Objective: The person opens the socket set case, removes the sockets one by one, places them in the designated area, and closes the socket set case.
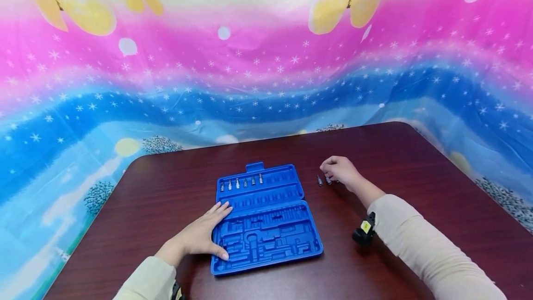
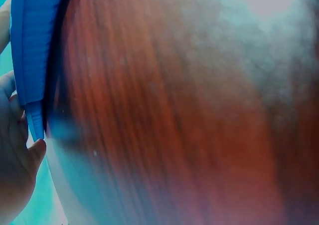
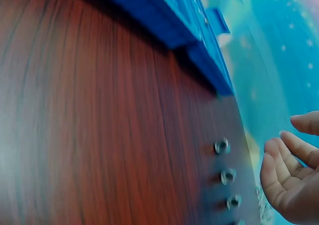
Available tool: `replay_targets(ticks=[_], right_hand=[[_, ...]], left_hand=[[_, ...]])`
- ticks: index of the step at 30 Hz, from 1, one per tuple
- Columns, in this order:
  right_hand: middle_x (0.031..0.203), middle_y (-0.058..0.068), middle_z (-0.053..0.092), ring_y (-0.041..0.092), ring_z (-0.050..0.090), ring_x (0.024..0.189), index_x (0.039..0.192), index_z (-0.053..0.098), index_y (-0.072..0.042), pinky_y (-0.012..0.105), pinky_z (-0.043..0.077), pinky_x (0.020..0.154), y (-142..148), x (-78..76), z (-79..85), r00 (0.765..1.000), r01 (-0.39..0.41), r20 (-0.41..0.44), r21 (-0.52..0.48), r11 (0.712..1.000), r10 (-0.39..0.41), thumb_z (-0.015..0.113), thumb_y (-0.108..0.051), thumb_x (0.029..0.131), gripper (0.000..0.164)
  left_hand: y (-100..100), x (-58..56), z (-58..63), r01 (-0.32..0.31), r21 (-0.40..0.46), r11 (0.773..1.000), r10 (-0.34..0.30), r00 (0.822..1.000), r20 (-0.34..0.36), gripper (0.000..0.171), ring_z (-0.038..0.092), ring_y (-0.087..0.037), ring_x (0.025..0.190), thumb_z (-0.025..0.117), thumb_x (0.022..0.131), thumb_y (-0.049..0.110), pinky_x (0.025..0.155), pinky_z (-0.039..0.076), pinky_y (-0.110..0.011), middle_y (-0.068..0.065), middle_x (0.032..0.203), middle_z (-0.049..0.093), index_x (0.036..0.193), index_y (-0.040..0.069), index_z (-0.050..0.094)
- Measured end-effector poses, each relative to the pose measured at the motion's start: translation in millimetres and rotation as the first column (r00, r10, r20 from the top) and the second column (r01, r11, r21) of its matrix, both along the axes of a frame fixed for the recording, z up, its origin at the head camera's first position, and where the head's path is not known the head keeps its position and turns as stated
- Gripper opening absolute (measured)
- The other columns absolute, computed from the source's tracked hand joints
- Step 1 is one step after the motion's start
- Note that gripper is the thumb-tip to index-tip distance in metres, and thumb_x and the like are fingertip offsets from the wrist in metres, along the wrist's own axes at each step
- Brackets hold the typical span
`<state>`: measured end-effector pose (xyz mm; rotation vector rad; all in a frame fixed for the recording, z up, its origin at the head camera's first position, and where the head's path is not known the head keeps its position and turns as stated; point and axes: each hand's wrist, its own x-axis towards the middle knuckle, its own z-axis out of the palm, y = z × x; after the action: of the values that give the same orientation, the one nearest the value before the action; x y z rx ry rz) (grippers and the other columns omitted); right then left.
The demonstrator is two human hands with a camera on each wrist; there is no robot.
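Observation:
A blue plastic tool case point(image 1: 266, 263) lies unfolded flat on the table. Several small silver metal bits point(image 1: 238, 183) are lined up in its upper half. My left hand point(image 1: 202, 231) rests across the case's left edge with its fingers extended and the thumb on the lower half. Right of the case, my right hand point(image 1: 340, 170) hovers by a few loose bits point(image 1: 319, 180). In the right wrist view these metal bits point(image 3: 228, 176) stand in a row, hollow ends visible. There the right hand point(image 3: 294, 177) has loosely bent fingers, thumb apart, and nothing visible between them.
The dark reddish wooden table point(image 1: 166, 198) carries the case and the bits. A colourful printed cloth point(image 1: 266, 73) hangs behind and at both sides of the table. A black wrist camera point(image 1: 364, 231) sits below the right sleeve. The case's latch tab point(image 1: 255, 166) points away.

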<state>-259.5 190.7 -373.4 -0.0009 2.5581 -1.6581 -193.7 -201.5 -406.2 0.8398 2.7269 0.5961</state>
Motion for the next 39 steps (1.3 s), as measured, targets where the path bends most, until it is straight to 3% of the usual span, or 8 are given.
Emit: replay_targets(ticks=[17, 39], right_hand=[[0.099, 0.022, 0.057, 0.03, 0.056, 0.085, 0.103, 0.055, 0.008, 0.036, 0.047, 0.073, -70, -11.0, 3.0, 0.991, -0.082, 0.099, -0.123, 0.989, 0.094, 0.051, -0.014, 0.087, 0.027], [0.088, 0.012, 0.061, 0.02, 0.059, 0.077, 0.098, 0.06, 0.002, 0.032, 0.048, 0.068, -126, -37.3, -6.5, 0.979, -0.11, 0.161, -0.082, 0.991, 0.122, 0.055, -0.014, 0.084, 0.022]], left_hand=[[-1, 0.3, 0.4, -0.034, 0.017, 0.999, 0.033, 0.999, 0.031, 0.106, 0.005, -0.026, 0.129, 0.069, 0.051, 0.061, 0.092, 0.023, -0.057, -0.002, 0.142, 0.017, 0.137, 0.015, 0.026], [-1, -1.9, 0.4, -0.024, 0.007, 1.0, 0.024, 0.999, 0.035, 0.108, 0.004, -0.024, 0.13, 0.067, 0.05, 0.064, 0.093, 0.022, -0.055, 0.001, 0.142, 0.017, 0.137, 0.016, 0.025]])
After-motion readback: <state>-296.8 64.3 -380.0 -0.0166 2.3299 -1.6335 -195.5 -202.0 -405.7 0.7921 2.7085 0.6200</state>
